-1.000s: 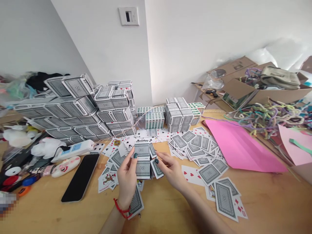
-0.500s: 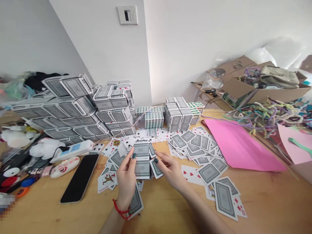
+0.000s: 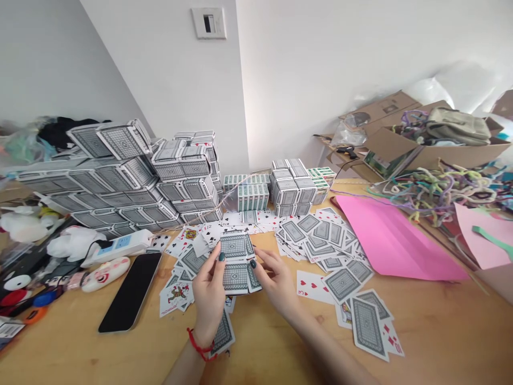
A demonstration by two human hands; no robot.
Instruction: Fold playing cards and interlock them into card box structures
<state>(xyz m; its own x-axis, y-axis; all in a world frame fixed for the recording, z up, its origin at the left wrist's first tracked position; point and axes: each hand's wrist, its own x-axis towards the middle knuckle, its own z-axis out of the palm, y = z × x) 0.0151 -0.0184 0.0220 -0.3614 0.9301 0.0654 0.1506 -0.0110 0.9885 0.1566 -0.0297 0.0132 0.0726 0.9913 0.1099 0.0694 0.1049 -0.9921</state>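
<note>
Between my hands is a playing-card block (image 3: 234, 275), made of cards with grey-patterned backs facing up. My left hand (image 3: 209, 291) is closed around its left side, thumb lying on top. My right hand (image 3: 276, 280) pinches the right side, thumb on the narrow card strip (image 3: 253, 279) along that edge. The fingers behind the block are partly hidden. A loose face-down card (image 3: 223, 334) lies under my left wrist. To the left a joker card (image 3: 176, 294) rests face up, and a three of hearts (image 3: 315, 286) lies right of my right hand.
Stacked card blocks (image 3: 120, 182) rise at the back left, with another card stack (image 3: 292, 187) at back centre. Loose cards (image 3: 320, 235) spread toward pink paper (image 3: 393, 240). A phone (image 3: 130, 293) and a power strip (image 3: 120, 246) lie left. A cardboard box (image 3: 433, 152) stands at right.
The card strip on the block's right side, splayed outward before, now sits against the block. My right hand has moved slightly left and pressed it in; my left hand keeps its hold.
</note>
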